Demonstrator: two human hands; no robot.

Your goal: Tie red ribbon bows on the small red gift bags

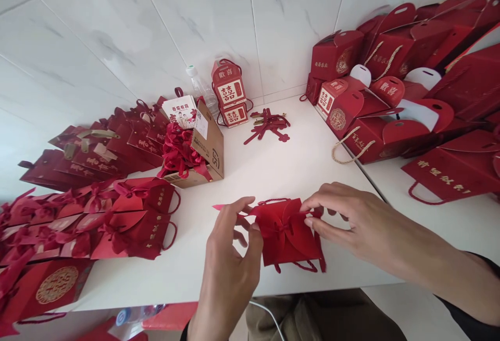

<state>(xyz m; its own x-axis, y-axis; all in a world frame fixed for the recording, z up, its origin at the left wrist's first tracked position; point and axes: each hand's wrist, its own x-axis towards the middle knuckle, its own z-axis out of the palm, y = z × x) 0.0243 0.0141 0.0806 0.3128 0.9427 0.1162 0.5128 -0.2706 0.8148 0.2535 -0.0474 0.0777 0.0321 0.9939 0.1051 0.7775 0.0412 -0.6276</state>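
A small red gift box (273, 251) with curved top flaps and rope handles lies in front of me near the table's front edge. Across its top runs a red ribbon (282, 227), crossed or knotted in the middle. My left hand (235, 252) is at the box's left side, fingers curled around one stretch of the ribbon, whose pointed pink end sticks out behind them. On the right side, my right hand (347, 216) pinches the other stretch between thumb and forefinger. Some of the ribbon is hidden behind my fingers.
A cardboard box (211, 146) of red ribbons stands behind on the left. Rows of ribboned red boxes (128, 226) fill the left side. More red boxes (385, 143) are piled right. Decorative knots (267, 125) and two stacked boxes (230, 93) lie near the tiled wall.
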